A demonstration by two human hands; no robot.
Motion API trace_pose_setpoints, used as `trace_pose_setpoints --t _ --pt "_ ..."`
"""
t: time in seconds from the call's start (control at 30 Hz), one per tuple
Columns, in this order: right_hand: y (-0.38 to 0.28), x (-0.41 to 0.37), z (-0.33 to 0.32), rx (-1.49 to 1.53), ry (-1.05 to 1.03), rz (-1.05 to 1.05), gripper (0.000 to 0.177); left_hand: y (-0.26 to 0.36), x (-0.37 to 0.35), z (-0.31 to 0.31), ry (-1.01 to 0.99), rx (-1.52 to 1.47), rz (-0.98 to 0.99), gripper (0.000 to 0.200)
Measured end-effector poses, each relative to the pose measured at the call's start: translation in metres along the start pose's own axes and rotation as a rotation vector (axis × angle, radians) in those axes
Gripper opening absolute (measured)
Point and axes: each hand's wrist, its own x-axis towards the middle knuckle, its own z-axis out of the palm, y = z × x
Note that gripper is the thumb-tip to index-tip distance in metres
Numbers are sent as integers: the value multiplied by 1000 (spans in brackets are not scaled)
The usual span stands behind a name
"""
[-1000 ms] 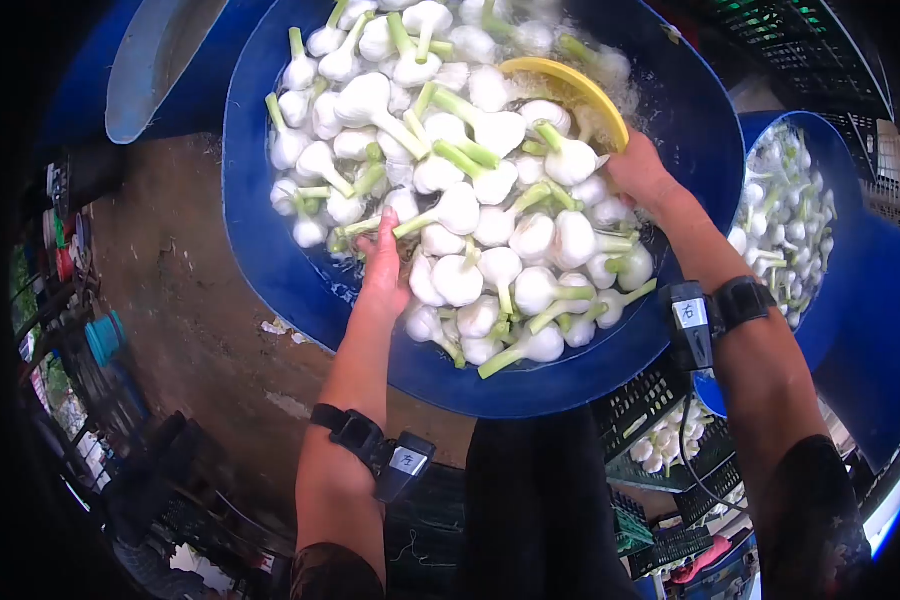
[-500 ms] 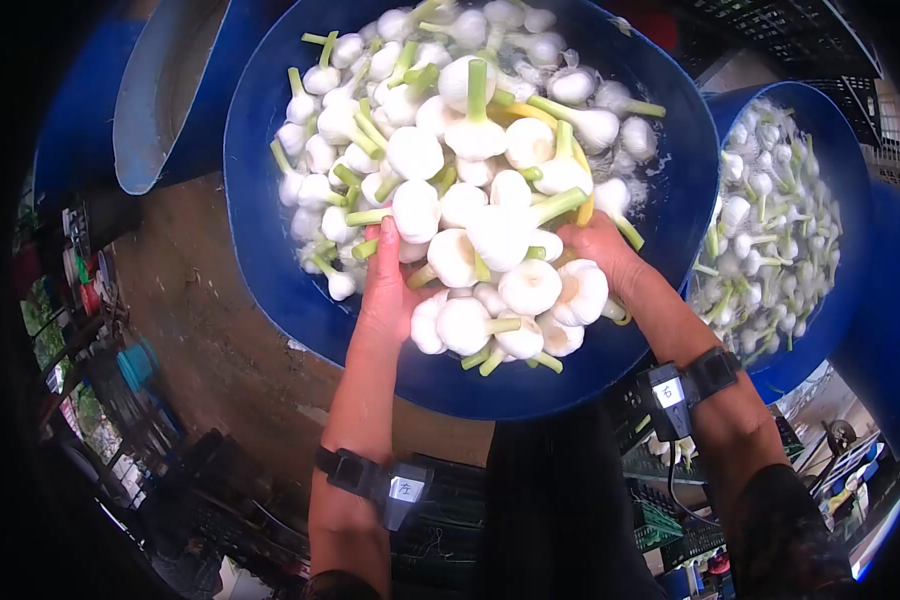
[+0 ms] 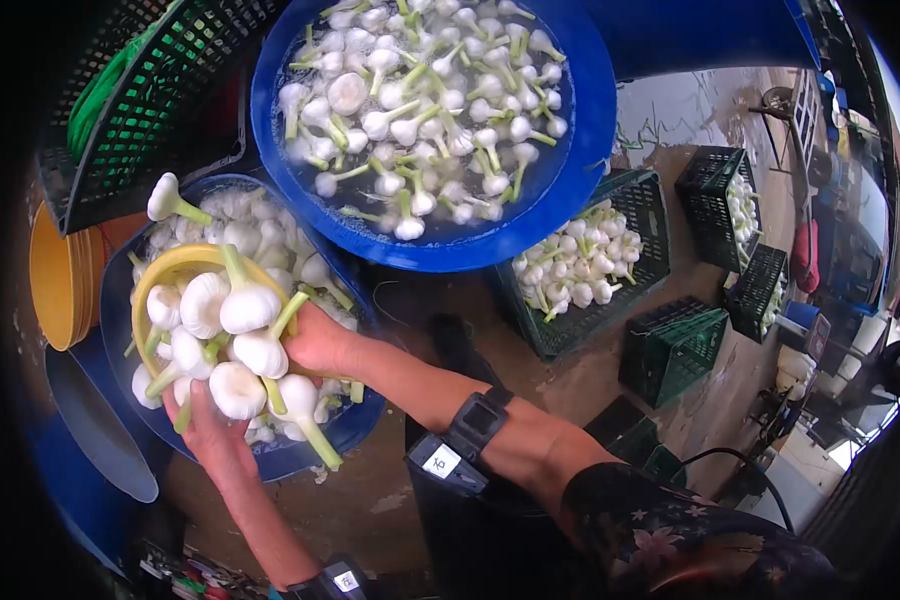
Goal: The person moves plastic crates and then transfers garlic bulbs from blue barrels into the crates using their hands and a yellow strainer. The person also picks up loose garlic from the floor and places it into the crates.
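A yellow bowl (image 3: 175, 262) heaped with white garlic bulbs (image 3: 238, 390) is held over a blue tub (image 3: 362, 418) at the left. The bulbs have short green stems, and some hang past the bowl's near side. My right hand (image 3: 320, 342) is closed at the bowl's right side, its fingertips hidden behind bulbs and stems. At the near side, my left hand (image 3: 218, 432) is closed against the heaped bulbs; whether it also grips the rim is hidden. More garlic fills the tub underneath.
A larger blue tub (image 3: 582, 170) of garlic in water stands ahead. Right of it is a green crate (image 3: 660, 215) of garlic, with several more crates beyond. Stacked yellow bowls (image 3: 60, 280) and a black crate (image 3: 160, 120) are at the left.
My view has swung right. Both hands and the garlic heap are now at the left of view, and much more of the yellow bowl shows.
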Motion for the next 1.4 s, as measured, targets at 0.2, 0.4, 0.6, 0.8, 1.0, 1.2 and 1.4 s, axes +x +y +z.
trace_pose_setpoints --t 0.2,0.4,0.6,0.8,1.0,1.2,1.4 --pt "-3 -152 -87 69 266 -222 17 -3 -121 104 -248 3 215 74" --pt "21 -308 -230 -862 1143 -393 63 -126 -179 233 -928 242 59 79" --pt "-18 -329 -329 -1611 1658 -332 68 -130 -161 172 -714 325 -219 52" --pt "-47 -304 -226 -827 1406 -612 31 -103 -51 -25 -24 423 -218 57" --pt "-18 -84 -16 -966 605 -507 65 -117 39 -147 158 299 -322 80" --pt "56 94 39 -1333 640 -151 67 -168 118 -216 326 287 -493 99" --pt "156 158 16 -1325 229 61 37 -259 180 -227 -200 -384 -428 89"
